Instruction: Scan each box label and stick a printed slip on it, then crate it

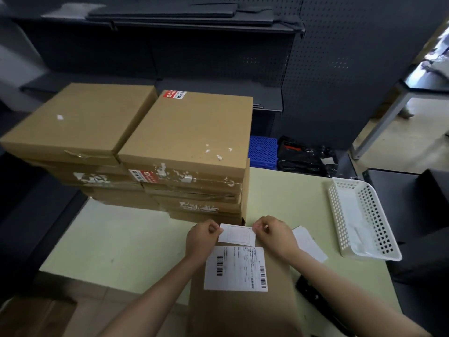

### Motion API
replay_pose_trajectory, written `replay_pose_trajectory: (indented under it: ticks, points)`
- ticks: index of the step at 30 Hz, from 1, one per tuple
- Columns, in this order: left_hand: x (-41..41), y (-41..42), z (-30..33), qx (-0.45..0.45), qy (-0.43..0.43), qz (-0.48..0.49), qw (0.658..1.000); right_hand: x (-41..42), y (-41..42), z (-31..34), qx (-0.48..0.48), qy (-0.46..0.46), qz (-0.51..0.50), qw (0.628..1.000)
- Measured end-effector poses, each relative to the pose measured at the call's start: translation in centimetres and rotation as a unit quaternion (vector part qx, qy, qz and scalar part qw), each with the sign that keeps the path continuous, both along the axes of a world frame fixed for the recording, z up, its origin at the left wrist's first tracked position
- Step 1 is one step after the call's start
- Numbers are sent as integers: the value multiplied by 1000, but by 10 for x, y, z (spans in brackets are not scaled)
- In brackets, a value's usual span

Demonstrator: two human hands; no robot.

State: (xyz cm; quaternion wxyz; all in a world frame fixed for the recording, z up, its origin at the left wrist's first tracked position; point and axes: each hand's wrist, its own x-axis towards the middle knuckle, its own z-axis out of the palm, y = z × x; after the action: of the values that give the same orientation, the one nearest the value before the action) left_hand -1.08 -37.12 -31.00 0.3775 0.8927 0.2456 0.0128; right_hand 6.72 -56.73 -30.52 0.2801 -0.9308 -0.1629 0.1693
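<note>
Box (243,310) before 2 carton stacks (155,152), white basket (364,220) rightward.

Two bare forearms come up from about 6 o'clock, no sleeves showing on either, no watch, ring or glove on the left hand (201,240) or the right hand (274,237), nails short and plain

Dark pegboard wall (340,57), pale-green table (109,244)
</note>
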Motion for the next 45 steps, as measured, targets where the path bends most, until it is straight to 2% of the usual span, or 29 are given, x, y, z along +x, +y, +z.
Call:
replay_pose_trajectory:
  ticks: [7,17,22,27,30,33,39,45]
  points:
    - [6,-2,-12,10,3,-14,1000,2,1,-13,-36,9,2,999]
    - [3,-3,-26,77,-35,-58,995,-6,3,-27,-19,-45,-35,998]
    - [-2,-4,-31,73,-52,-65,994,-11,4,-33,-3,-82,-24,996]
    - [-7,-3,-36,55,-56,-69,995,-15,-3,-39,67,-85,-38,993]
    - [-9,3,-38,32,-51,-56,997,-24,-12,-43,38,-149,11,988]
    - [-15,2,-41,110,-73,-118,984,-36,-17,-51,3,-230,67,971]
    - [-32,5,-63,285,-108,-222,926,-48,-14,-64,-91,-251,139,954]
    - [-34,9,-62,278,-37,-247,928,-50,-12,-65,-123,-210,143,959]
